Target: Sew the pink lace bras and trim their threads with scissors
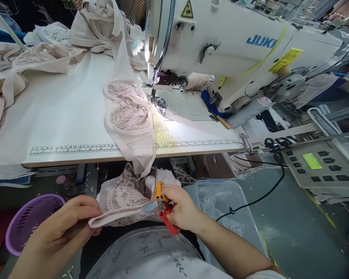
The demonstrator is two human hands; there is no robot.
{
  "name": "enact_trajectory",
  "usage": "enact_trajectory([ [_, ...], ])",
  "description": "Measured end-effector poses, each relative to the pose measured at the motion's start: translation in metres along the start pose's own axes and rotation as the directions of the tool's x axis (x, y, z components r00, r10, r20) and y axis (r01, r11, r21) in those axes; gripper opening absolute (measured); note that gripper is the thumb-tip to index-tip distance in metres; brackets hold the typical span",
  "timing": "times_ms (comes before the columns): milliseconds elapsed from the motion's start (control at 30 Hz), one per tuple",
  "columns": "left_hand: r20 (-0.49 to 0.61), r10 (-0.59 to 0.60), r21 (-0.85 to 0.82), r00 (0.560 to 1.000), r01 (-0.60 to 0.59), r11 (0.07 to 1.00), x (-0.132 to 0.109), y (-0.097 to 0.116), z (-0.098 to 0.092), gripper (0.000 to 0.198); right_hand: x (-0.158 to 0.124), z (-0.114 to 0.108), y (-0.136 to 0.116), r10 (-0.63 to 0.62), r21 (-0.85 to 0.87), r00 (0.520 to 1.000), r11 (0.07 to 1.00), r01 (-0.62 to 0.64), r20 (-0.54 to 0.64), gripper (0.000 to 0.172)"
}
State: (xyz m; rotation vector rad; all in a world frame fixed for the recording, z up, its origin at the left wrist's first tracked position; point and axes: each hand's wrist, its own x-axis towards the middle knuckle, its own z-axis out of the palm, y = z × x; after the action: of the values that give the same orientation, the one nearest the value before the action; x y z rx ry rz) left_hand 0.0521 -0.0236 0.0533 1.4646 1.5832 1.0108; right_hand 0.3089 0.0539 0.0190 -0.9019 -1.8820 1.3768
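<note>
My left hand (pixel 66 228) pinches the folded end of a pale pink fabric band (pixel 113 216) between thumb and fingers. The band stretches right, toward a pair of scissors (pixel 162 205) with one yellow and one red handle. Closed around those handles is my right hand (pixel 183 207). One grey blade lies against the band's right end; a thin metal tip points upward behind the yellow handle. In my lap, under the band, rests a beige lace bra (pixel 123 193). Another lace bra piece (pixel 129 108) lies by the sewing machine's presser foot (pixel 155 99) and hangs over the table edge.
A white JUKI sewing machine (pixel 235 38) stands on the white table (pixel 61 112), which carries a printed ruler (pixel 75 149). More beige bra pieces (pixel 46 56) are heaped at the left. Below are a purple basket (pixel 13 232) and a clear plastic bin (pixel 247 209). A control panel (pixel 317 162) is at right.
</note>
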Motion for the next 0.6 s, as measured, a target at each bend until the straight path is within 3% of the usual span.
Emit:
enact_trajectory([
  [100, 0.016, 0.002, -0.004, 1.000, -0.002, 1.000, 0.0018, 0.0009, -0.0008, 0.012, -0.0005, -0.0011, -0.0007, -0.026, -0.025, 1.000, 0.999, 0.026, 0.015, 0.014],
  [233, 0.121, 0.018, -0.104, 0.992, -0.005, 0.995, 0.0035, 0.0054, -0.0020, 0.015, -0.0017, -0.0007, -0.0042, -0.023, -0.024, 0.999, 0.999, 0.024, 0.022, 0.010],
  [367, 0.102, 0.070, -0.110, 0.992, -0.059, 0.992, 0.0014, 0.0046, -0.0034, 0.017, -0.0013, 0.0012, -0.0059, -0.043, -0.067, 0.999, 0.997, 0.045, 0.018, 0.011],
  [600, 0.125, 0.225, -0.067, 0.966, -0.218, 0.974, -0.0013, -0.0008, -0.0037, 0.023, -0.0056, 0.0024, -0.0008, -0.274, -0.299, 0.961, 0.920, 0.253, -0.029, 0.014],
])
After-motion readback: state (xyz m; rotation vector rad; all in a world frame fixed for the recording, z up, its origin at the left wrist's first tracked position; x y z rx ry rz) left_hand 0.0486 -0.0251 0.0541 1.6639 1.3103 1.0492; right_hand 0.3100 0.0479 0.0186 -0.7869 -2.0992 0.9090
